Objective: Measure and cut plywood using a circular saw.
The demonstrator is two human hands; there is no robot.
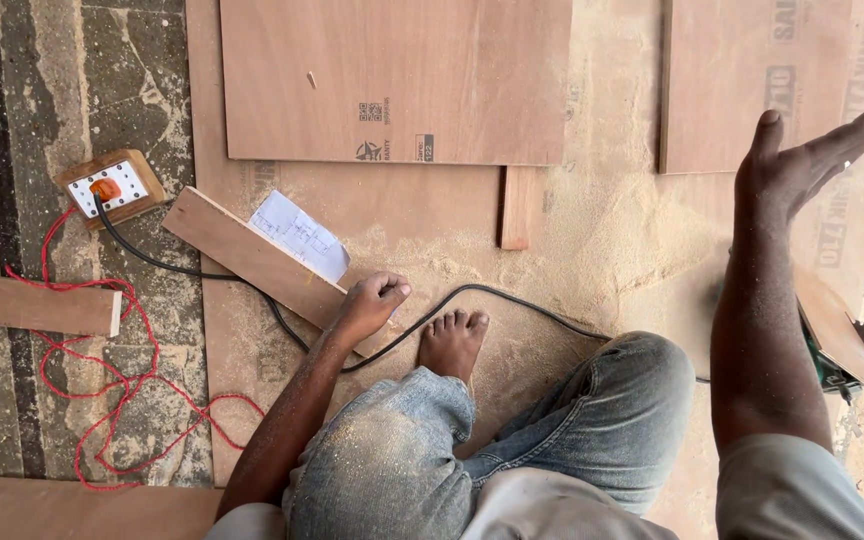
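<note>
Left hand clenched on wooden strip bearing white paper slip. Right hand raised, fingers flat, released. Black square labels mark plywood sheet.

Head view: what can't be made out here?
- Power saw: mostly hidden behind the right forearm and a plywood offcut.
- Left hand: fingers curled on the wood strip; whether they grip anything is hidden.
- Paper sheet: its drawing is too small.
</note>
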